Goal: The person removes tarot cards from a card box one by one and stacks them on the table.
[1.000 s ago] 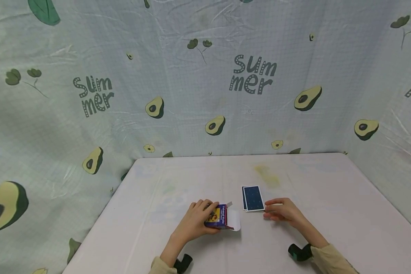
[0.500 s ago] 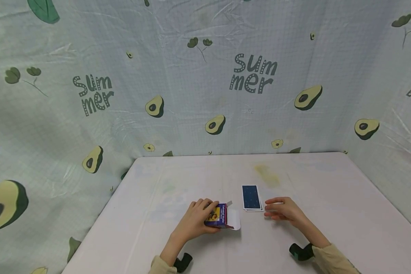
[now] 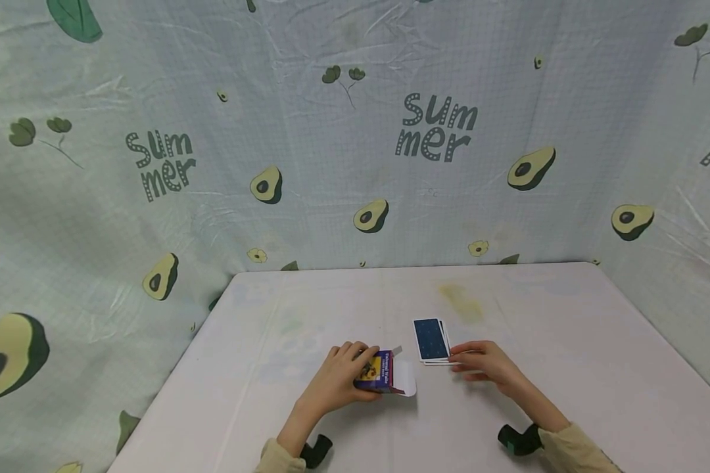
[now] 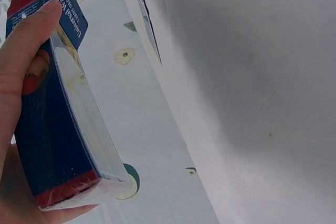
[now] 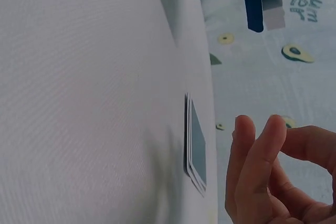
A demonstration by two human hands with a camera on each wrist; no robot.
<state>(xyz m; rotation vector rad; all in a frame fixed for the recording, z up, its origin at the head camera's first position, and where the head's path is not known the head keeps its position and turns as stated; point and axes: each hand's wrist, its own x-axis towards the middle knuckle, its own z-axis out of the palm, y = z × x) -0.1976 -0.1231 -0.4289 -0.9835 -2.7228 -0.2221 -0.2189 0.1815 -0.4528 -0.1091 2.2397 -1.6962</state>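
My left hand (image 3: pixel 335 386) grips a blue and yellow tarot card box (image 3: pixel 383 372) labelled "Universal Waite", tilted above the table. The box's end flap hangs open toward the right. In the left wrist view, the thumb and fingers clasp the box (image 4: pixel 55 135) across its dark blue side. A small pile of cards (image 3: pixel 430 339) with dark blue backs and white borders lies slightly fanned on the table. Beside its right edge hovers my right hand (image 3: pixel 492 366), fingers loosely bent and holding nothing. The right wrist view shows a gap between the right hand (image 5: pixel 258 174) and the cards (image 5: pixel 198 142).
A white cloth covers the table (image 3: pixel 307 309), with a yellowish stain (image 3: pixel 461 302) behind the cards. A curtain (image 3: pixel 307 131) printed with avocados and "summer" lettering surrounds the back and sides. Black wrist devices (image 3: pixel 517 440) sit on both forearms.
The top of the card pile has shifted left, with more white edges showing on its right. My right hand has moved slightly left, closer to the pile. The left hand and box stay put.
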